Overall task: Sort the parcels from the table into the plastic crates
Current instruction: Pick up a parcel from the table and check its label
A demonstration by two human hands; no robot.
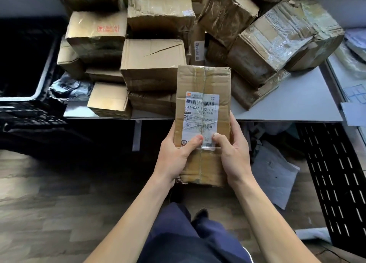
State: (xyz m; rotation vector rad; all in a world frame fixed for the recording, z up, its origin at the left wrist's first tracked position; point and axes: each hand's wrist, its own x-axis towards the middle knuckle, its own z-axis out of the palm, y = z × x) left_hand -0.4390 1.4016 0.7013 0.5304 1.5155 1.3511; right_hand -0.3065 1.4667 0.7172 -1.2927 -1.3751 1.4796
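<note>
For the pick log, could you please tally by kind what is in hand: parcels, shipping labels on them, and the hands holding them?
Cardboard parcel: 1
Shipping label: 1
Hands gripping it, left hand and right hand: 2
Total: 4

Parcel point(204, 80) between left hand point(176, 159), right hand point(233, 155)

The shipping label point(200, 120) on the parcel point(204, 167) reads "841-G07" and "02-10", with "G07" below. The red stamp point(108, 28) on a box point(93, 45) is illegible.
</note>
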